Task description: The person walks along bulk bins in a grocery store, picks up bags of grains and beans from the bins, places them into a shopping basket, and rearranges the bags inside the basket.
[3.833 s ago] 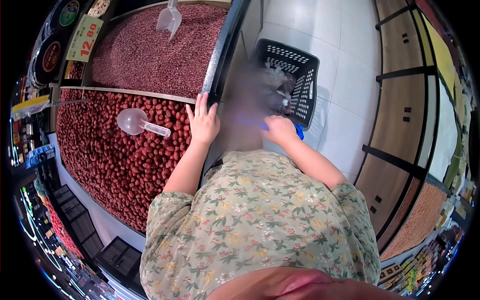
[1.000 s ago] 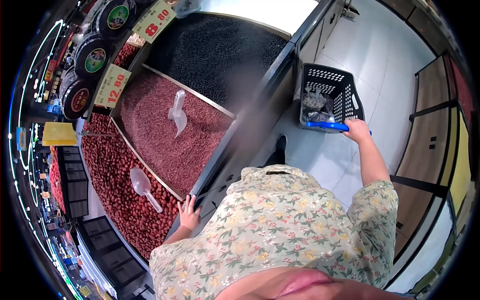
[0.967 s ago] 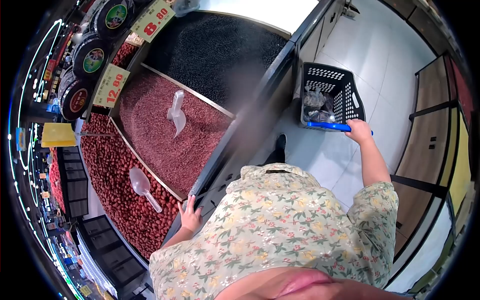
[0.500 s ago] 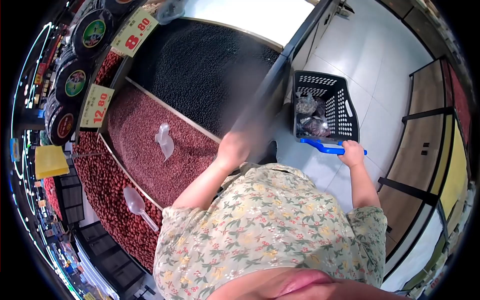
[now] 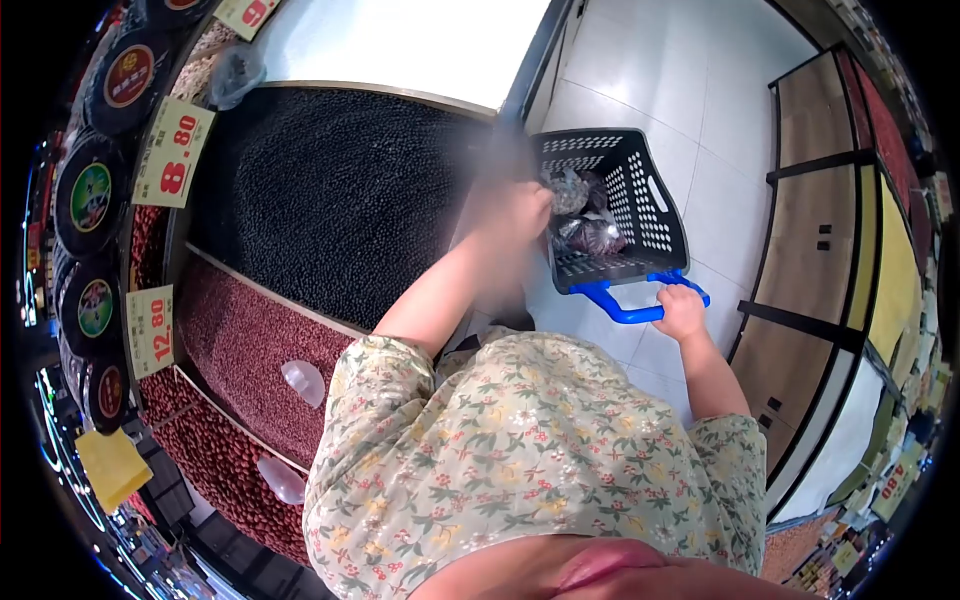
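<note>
My right hand (image 5: pixel 682 311) is closed around the blue handle (image 5: pixel 625 314) of a black perforated shopping basket (image 5: pixel 640 170). Inside the basket lie clear plastic bags (image 5: pixel 595 235) with dark contents. My left hand (image 5: pixel 522 208) is at the basket's left side, close to its rim; a blurry smear hides part of it. Whether its fingers touch the rim or hold anything cannot be made out. To the left of that forearm is a bin of black beans (image 5: pixel 330 180). Below it, small reddish beans (image 5: pixel 240 325) fill another bin, with a clear scoop (image 5: pixel 303 383) lying on them.
Larger red beans (image 5: pixel 225 440) with a second clear scoop (image 5: pixel 282 480) fill the lower-left bin. Price signs (image 5: pixel 172 150) and round-lidded jars (image 5: pixel 90 195) line the left. A wooden cabinet (image 5: pixel 812 210) stands across the tiled floor (image 5: pixel 720 215) on the right.
My left hand has moved up and right, from the bin edge to the basket's side. The view has shifted along the bins. My right hand still grips the handle, which appears more tilted.
</note>
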`<state>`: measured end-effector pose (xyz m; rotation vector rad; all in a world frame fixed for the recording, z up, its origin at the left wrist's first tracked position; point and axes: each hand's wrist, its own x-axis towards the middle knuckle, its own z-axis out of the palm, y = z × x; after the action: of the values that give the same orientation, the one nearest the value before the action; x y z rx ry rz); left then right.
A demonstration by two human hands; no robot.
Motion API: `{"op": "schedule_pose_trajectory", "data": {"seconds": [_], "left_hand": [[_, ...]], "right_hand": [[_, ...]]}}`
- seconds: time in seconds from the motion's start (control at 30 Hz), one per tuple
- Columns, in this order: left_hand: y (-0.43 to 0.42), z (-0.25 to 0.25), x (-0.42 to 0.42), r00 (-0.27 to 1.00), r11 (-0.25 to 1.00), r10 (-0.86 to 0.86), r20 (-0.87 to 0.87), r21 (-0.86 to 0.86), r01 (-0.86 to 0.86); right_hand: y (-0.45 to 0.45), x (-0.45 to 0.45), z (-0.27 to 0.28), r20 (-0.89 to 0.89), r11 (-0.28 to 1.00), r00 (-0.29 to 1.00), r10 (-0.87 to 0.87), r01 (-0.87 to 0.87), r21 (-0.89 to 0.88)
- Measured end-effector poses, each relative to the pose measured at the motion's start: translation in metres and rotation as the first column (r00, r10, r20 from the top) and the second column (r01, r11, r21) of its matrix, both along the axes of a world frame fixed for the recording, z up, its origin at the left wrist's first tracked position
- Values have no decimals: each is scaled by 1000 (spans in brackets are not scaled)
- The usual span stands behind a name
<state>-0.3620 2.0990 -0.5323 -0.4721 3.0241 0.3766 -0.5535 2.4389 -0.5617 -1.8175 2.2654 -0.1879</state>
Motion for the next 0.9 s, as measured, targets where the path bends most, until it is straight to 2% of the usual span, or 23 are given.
{"op": "schedule_pose_trajectory", "data": {"seconds": [0.03, 0.07, 0.13, 0.17, 0.23, 0.33, 0.53, 0.6, 0.8, 0.9], "left_hand": [[-6, -9, -6, 998, 997, 42, -48, 63, -39], [-11, -19, -11, 982, 996, 41, -182, 87, -25], [-19, -37, -26, 972, 987, 51, -230, 158, -15], [-20, -27, -36, 972, 986, 47, -231, 169, -8], [-23, -14, -57, 948, 856, 303, -97, 465, -226], [-32, -27, -84, 955, 811, 296, -13, 531, -244], [-59, -29, -132, 957, 836, 220, 188, 470, -284], [-71, -39, -146, 958, 840, 220, 183, 464, -281], [-100, -45, -192, 924, 771, 308, 227, 510, -382], [-105, -52, -208, 906, 722, 389, 166, 556, -412]], "right_hand": [[-1, 0, 3, 16, 1000, 1000, 2, -2, 27], [-1, -1, 5, 31, 999, 999, 3, -5, 54], [0, -1, 4, 26, 997, 1000, -5, 3, 82], [1, -1, 4, 22, 995, 1000, -5, 2, 96], [1, 1, 2, 26, 994, 1000, -8, 5, 108], [-5, -1, 8, 35, 993, 999, -5, 1, 116], [-11, -3, 10, 59, 998, 997, 42, -45, 51], [-17, -4, 17, 71, 987, 997, 35, -46, 155], [-21, -5, 17, 99, 989, 994, 37, -50, 136], [-21, -6, 15, 128, 986, 991, 45, -65, 156]]}}
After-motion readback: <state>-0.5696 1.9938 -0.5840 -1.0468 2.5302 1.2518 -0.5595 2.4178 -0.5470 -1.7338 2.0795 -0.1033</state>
